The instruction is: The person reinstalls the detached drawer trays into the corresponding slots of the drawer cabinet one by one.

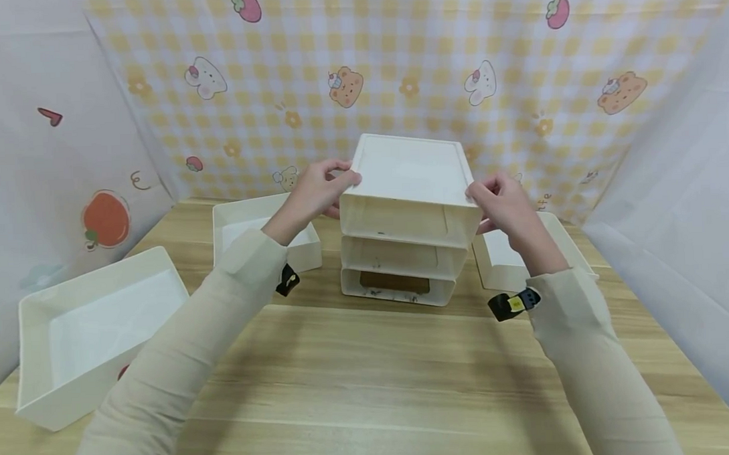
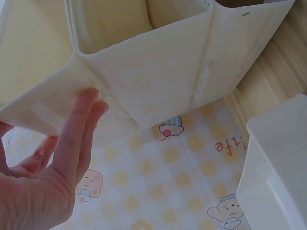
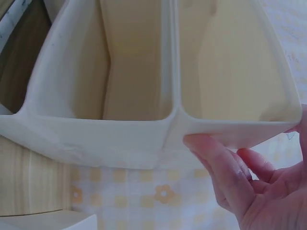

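A stack of white plastic drawer casings, open at the front, stands at the back middle of the table in the head view. My left hand grips the top casing at its left side, thumb on the upper edge and fingers against the side wall. At the right front corner, my right hand holds the same casing, thumb on top. In the left wrist view, my left fingers touch the outer wall. The right wrist view shows my right fingers against the opposite side wall. Dark specks mark the bottom casing's lower rim.
One white drawer box lies at the front left of the wooden table. Another drawer box sits behind my left forearm, and a third is right of the stack. A yellow checked cloth hangs behind.
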`<control>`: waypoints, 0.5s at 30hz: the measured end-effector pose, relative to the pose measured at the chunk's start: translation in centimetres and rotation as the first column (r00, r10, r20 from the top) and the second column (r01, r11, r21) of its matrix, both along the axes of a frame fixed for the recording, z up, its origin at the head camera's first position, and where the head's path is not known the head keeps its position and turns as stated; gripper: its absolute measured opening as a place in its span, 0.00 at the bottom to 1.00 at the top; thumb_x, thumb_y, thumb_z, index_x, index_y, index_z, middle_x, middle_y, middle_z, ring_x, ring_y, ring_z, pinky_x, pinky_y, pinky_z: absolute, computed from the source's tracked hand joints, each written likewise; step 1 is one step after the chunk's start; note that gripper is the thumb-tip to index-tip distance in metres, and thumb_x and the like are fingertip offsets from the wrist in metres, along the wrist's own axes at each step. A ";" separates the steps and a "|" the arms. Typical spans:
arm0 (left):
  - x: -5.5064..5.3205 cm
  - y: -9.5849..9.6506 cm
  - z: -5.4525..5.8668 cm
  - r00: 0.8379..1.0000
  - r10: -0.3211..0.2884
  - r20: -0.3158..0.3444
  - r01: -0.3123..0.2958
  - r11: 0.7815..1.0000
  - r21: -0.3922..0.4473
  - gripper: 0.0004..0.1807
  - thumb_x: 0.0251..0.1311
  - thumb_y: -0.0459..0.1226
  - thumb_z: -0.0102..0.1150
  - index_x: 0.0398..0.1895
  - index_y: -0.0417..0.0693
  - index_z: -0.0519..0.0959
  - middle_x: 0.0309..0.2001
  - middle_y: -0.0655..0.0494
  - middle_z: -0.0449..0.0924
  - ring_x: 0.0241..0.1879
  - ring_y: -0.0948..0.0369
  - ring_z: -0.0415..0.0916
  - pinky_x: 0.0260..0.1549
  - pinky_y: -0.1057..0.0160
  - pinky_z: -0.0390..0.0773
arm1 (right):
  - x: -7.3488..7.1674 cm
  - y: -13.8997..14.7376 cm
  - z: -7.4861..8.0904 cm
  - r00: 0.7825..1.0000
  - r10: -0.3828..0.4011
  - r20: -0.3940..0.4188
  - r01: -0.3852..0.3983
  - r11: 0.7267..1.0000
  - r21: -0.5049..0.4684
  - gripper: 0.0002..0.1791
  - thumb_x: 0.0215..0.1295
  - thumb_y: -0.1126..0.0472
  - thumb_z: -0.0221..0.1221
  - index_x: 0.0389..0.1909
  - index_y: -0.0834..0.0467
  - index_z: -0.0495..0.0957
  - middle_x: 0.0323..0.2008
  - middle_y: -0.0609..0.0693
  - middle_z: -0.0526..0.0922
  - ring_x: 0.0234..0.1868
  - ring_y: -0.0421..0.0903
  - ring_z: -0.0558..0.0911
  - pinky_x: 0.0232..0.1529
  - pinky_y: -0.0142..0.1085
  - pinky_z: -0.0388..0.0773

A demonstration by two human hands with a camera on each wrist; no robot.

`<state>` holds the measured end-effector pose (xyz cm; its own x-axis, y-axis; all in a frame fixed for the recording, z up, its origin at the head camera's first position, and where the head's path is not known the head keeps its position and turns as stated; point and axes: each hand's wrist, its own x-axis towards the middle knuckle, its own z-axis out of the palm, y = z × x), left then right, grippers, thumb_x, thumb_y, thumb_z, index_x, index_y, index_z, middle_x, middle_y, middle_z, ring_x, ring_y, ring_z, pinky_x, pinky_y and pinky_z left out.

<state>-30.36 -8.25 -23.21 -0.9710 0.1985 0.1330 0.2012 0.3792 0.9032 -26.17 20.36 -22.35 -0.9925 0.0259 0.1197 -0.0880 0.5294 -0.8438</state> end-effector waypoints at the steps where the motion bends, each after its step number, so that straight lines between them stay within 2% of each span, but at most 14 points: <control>1: 0.0 0.0 0.0 1.000 -0.003 0.001 0.003 1.000 0.000 0.28 0.59 0.49 0.54 0.62 0.50 0.69 0.49 0.49 0.76 0.29 0.49 0.80 0.27 0.59 0.84 | 0.1 0.0 0.1 1.000 0.001 0.004 -0.001 1.000 0.006 0.14 0.62 0.53 0.47 0.39 0.60 0.65 0.35 0.51 0.68 0.28 0.42 0.77 0.24 0.32 0.80; 10: 0.4 0.0 0.3 1.000 -0.012 0.005 0.012 1.000 -0.022 0.27 0.59 0.49 0.53 0.61 0.50 0.69 0.52 0.52 0.76 0.23 0.59 0.70 0.26 0.60 0.83 | 0.3 0.0 0.7 0.999 0.025 0.030 -0.027 0.998 0.060 0.21 0.66 0.49 0.50 0.41 0.65 0.68 0.36 0.52 0.70 0.23 0.39 0.76 0.23 0.34 0.81; 15: 0.7 0.2 0.4 1.000 -0.011 0.016 0.011 1.000 -0.007 0.27 0.59 0.49 0.53 0.62 0.52 0.69 0.50 0.50 0.77 0.26 0.56 0.76 0.27 0.58 0.84 | 0.6 0.0 0.6 1.000 0.010 0.008 -0.010 0.998 0.070 0.18 0.66 0.49 0.50 0.39 0.63 0.66 0.34 0.51 0.69 0.22 0.39 0.75 0.21 0.34 0.81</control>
<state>-29.64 -8.08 -22.83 -0.9707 0.2102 0.1164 0.1914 0.3837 0.9034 -25.59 20.36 -21.70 -0.9935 0.0080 0.1133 -0.0871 0.5861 -0.8055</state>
